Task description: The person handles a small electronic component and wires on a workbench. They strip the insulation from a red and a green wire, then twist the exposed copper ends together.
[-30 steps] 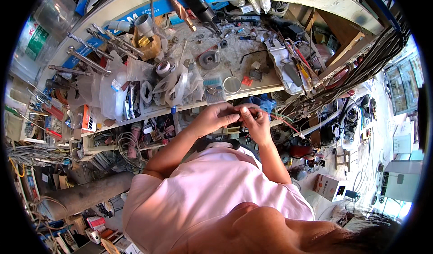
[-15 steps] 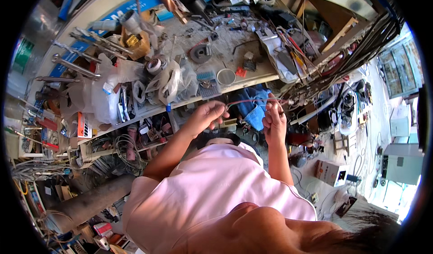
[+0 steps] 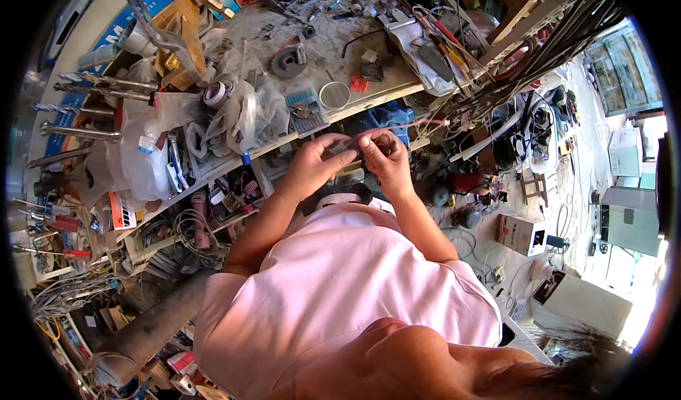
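Close together in front of my chest, both hands are held just off the workbench's front edge. My left hand [image 3: 317, 167] is closed, its thumb and index finger pinched on a small dark piece [image 3: 342, 147] that I cannot make out fully. My right hand [image 3: 388, 162] pinches beside it, its thumb tip nearly touching the left fingers. A thin red wire [image 3: 401, 125] comes out past the right fingers and runs off to the right, toward a pale tip. Its other end is hidden between the fingers. Blue cloth [image 3: 383, 118] lies beyond the right hand.
The cluttered workbench [image 3: 379, 95] holds a grey disc [image 3: 289, 61], a round glass-like lid [image 3: 334, 95], plastic bags [image 3: 248, 119] and drill bits [image 3: 92, 109]. Bundled rods [image 3: 525, 73] stick out at the right. A cardboard box [image 3: 520, 234] stands on the floor.
My hands have come together from apart. The red wire, stretched between them before, now trails rightward beyond my right hand. The view has shifted a little.
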Available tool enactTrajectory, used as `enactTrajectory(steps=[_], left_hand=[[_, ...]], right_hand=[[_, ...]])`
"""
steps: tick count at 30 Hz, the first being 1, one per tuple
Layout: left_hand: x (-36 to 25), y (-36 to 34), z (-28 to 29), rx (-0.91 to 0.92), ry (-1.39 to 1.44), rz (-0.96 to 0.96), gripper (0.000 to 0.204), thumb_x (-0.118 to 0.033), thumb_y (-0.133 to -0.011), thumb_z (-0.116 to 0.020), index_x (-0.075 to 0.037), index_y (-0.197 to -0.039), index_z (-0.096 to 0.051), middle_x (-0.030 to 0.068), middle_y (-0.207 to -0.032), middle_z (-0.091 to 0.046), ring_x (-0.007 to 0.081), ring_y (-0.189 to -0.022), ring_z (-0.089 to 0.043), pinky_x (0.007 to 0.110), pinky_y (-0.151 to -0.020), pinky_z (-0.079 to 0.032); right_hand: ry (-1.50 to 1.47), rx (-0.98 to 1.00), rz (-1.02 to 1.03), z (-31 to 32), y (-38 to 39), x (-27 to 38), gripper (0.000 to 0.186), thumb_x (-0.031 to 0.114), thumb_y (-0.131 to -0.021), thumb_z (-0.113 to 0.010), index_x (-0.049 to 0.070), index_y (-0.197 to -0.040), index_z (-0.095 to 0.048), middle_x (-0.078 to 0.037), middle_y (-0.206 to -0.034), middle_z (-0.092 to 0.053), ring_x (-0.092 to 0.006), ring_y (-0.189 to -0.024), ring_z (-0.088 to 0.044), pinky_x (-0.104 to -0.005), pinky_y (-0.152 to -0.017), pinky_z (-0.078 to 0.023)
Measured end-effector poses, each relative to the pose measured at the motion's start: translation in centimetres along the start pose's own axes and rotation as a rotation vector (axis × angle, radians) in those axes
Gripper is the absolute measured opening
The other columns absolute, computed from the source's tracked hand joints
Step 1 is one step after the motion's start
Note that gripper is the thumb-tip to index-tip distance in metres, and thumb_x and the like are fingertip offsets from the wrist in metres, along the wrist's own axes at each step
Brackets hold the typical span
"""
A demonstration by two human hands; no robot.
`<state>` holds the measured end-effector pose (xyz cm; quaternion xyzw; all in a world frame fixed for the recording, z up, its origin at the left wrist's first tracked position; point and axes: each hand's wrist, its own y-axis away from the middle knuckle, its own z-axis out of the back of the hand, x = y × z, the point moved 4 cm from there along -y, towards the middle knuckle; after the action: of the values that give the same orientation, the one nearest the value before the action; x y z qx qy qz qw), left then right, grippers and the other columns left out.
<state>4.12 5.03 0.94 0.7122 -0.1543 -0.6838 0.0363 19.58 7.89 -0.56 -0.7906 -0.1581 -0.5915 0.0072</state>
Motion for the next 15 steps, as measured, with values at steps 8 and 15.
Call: enactTrajectory(steps=[8,15], left_hand=[[-1.8,0.5,-1.1,-0.032,-0.158,-0.146,0.023,-0.024,-0.091,-0.062,-0.001,-0.089,-0.059,0.0002,-0.070,-0.061,0.0030,-0.065,-0.052,0.022,-0.057,-0.043],[-3.5,1.0,-2.1,-0.213,-0.056,-0.277,0.024,-0.024,-0.092,-0.061,0.000,-0.096,-0.061,-0.0007,-0.074,-0.061,0.0039,-0.065,-0.053,0.021,-0.057,-0.044]], right_hand=[[-0.053,0.015,0.165,-0.9,0.4,1.7,0.015,0.017,-0.093,-0.058,0.003,-0.096,-0.057,-0.001,-0.084,-0.061,-0.0043,-0.068,-0.051,-0.0187,-0.058,-0.041],[0.139,-0.100,0.412,-2.0,0.8,4.4,0.005,0.002,-0.090,-0.059,-0.003,-0.091,-0.058,-0.008,-0.093,-0.063,-0.0089,-0.078,-0.059,-0.0216,-0.064,-0.050]])
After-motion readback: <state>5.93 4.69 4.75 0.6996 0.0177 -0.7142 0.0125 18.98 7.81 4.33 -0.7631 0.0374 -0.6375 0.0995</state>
